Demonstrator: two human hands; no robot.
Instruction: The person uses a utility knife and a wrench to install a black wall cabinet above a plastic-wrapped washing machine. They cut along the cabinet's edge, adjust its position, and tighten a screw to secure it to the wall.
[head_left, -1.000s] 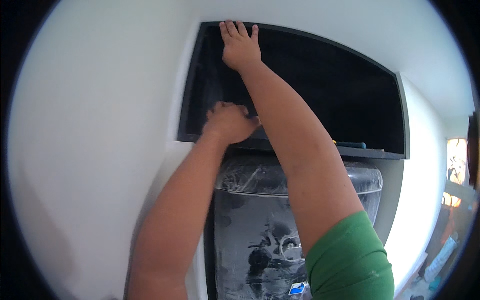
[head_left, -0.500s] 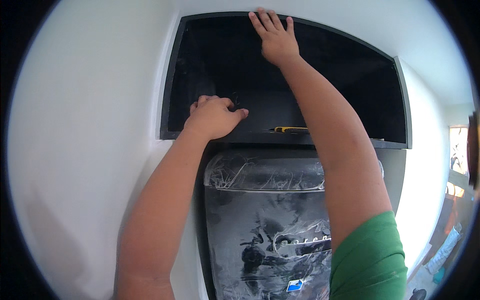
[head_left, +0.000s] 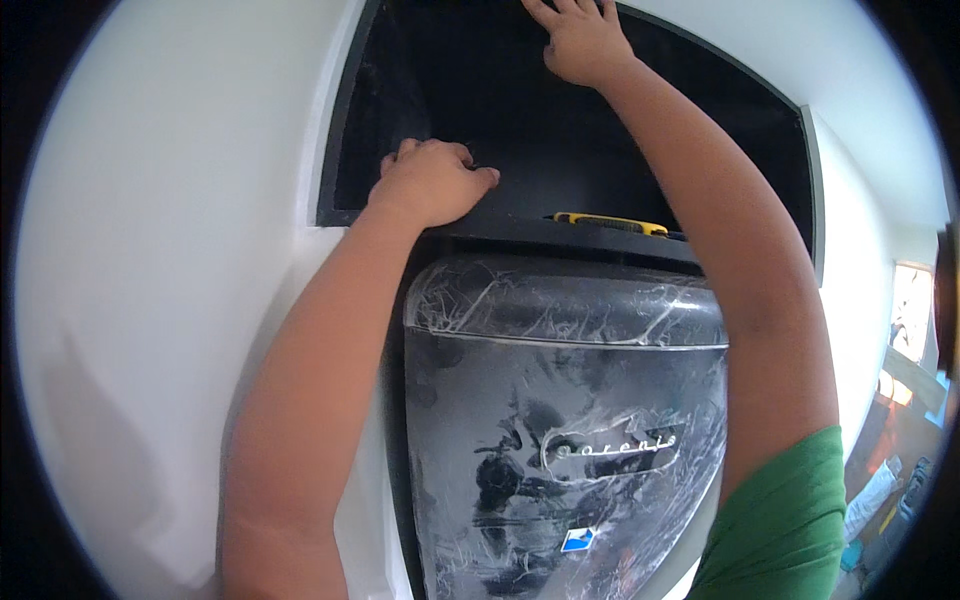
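Note:
My left hand rests just inside the lower left of a black open-fronted cabinet. Its thumb points right, apart from the loosely bent fingers, and I see nothing held. Up at the cabinet's top edge, my right hand is spread with nothing in it; its fingertips are partly cut off by the picture's upper rim. On the cabinet's bottom board, right of my left hand, lies a yellow and black utility knife. Part of the board's right end is hidden behind my right forearm.
Directly below the cabinet stands a dark refrigerator covered in wrinkled clear film, with a blue and white sticker. A white wall closes in on the left. Far right, a bright window and assorted items on the floor show.
The view has shifted, so the cabinet and both hands sit higher in the picture. More of the utility knife and refrigerator shows. My right hand stays at the top edge, my left at the bottom board.

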